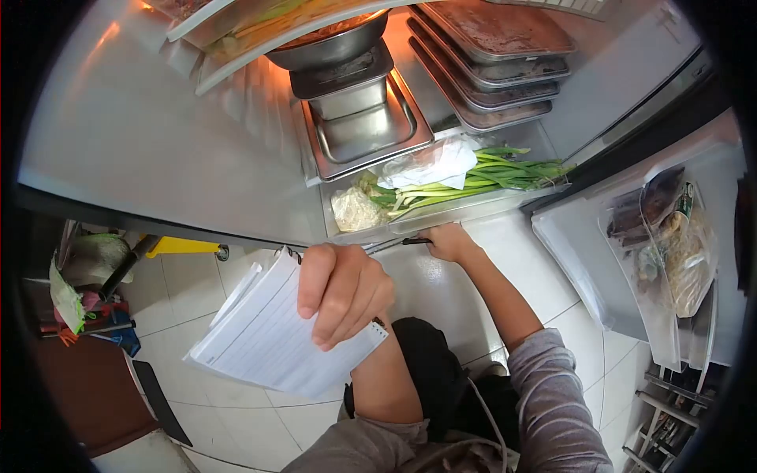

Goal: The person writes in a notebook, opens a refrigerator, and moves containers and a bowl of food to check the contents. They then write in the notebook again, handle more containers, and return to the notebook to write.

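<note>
Left hand [347, 296] grips a ruled notepad [260, 339], while right hand [448, 242], apart from it, is clamped on a slim dark-and-metal object [414, 241] near the clear drawer [481, 206] of an open refrigerator [158, 150], scallions [505, 173] inside, stacked metal trays [512, 31] above.

**Steelware above, pale tiles below**

At the top centre of the frame, a steel bowl [335, 50] above a dark-lidded steel container [351, 98], with a broad shallow pan [378, 163] beneath. At the upper right, a stack of four metal trays [505, 35], reddish-brown contents in the topmost. Along the upper left, a clear bin [272, 41] with yellow and green contents. At the right edge, plastic-wrapped food [688, 264] in a translucent door bin [658, 337]; below, at the lower right, a metal rack [662, 418]. At the left, a yellow wheeled object [185, 246]; at the lower left, a brown panel [83, 386] beside floor tiles [229, 359].
</note>
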{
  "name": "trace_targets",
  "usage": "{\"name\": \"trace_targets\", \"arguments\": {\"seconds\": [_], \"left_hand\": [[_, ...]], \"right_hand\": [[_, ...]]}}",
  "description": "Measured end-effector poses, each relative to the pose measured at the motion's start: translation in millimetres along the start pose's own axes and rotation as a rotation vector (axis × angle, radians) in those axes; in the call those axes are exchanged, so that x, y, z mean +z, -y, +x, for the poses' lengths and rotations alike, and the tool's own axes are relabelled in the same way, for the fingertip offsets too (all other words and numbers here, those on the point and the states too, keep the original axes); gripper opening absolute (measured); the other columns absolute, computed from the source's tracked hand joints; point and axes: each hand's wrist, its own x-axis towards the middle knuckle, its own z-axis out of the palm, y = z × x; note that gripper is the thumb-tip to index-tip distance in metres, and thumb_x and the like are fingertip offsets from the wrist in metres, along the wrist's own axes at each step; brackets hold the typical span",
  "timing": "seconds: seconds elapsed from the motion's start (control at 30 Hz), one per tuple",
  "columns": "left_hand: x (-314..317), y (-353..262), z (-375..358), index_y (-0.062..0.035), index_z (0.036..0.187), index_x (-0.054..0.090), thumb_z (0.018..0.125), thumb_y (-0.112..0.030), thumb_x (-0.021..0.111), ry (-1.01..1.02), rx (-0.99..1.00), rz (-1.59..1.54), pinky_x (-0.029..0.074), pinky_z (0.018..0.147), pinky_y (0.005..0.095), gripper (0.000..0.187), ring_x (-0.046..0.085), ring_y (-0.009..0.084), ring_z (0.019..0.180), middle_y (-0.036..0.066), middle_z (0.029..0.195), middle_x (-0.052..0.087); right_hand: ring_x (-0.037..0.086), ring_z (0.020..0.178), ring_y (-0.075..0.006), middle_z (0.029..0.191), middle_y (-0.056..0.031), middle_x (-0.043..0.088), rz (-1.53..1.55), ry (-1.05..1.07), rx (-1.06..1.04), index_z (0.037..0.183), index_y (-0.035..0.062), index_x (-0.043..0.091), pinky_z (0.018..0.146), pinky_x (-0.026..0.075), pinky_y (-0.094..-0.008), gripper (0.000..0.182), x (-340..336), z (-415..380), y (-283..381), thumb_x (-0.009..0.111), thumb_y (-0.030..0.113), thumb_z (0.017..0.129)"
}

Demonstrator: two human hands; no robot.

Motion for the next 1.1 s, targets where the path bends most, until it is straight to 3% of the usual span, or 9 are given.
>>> {"name": "trace_targets", "arguments": {"seconds": [0.27,0.37,0.6,0.7,1.1], "left_hand": [[2,-5,-1,-0.0029,0.072,0.043,0.090,-0.002,0.036,-0.001,-0.014,0.040,0.041,0.032,0.0166,0.020,0.052,0.0117,0.034,0.011,0.048,0.053],[3,-7,-1,-0.0027,0.072,0.043,0.090,-0.002,0.036,0.007,-0.019,0.038,0.041,0.032,0.0166,0.019,0.052,0.0120,0.035,0.011,0.048,0.053],[0,-6,-1,-0.0024,0.074,0.044,0.090,-0.001,0.036,-0.018,-0.071,0.049,0.042,0.032,0.0171,0.018,0.054,0.0133,0.036,0.012,0.049,0.054],[4,-13,-1,-0.0018,0.074,0.044,0.089,-0.001,0.037,-0.028,-0.100,0.067,0.043,0.033,0.0180,0.016,0.055,0.0140,0.037,0.012,0.050,0.055],[-3,-15,0,-0.0013,0.076,0.044,0.090,-0.001,0.037,-0.018,-0.104,0.015,0.044,0.034,0.0182,0.016,0.055,0.0140,0.037,0.012,0.050,0.055]], "right_hand": [[0.062,0.080,-0.0345,0.081,-0.0161,0.064,-0.067,-0.063,-0.103,0.089,0.0106,0.065,0.075,0.049,-0.0451,0.021,-17,-18,-32,0.060,0.016,0.069],[0.062,0.080,-0.0334,0.080,-0.0156,0.064,-0.095,-0.012,-0.008,0.087,0.0105,0.066,0.073,0.050,-0.0439,0.020,-28,-24,-32,0.061,0.016,0.069],[0.062,0.074,-0.0328,0.074,-0.0152,0.064,-0.217,-0.087,-0.055,0.080,0.0111,0.067,0.071,0.050,-0.0440,0.017,-29,-7,-47,0.058,0.019,0.068],[0.061,0.067,-0.0348,0.065,-0.0164,0.061,-0.215,-0.032,0.045,0.071,0.0100,0.066,0.066,0.050,-0.0449,0.016,-51,2,-30,0.056,0.021,0.067],[0.063,0.074,-0.0299,0.075,-0.0132,0.064,-0.088,-0.043,-0.119,0.092,0.0188,0.069,0.069,0.050,-0.0418,0.029,-28,12,-16,0.052,0.014,0.069]]}}
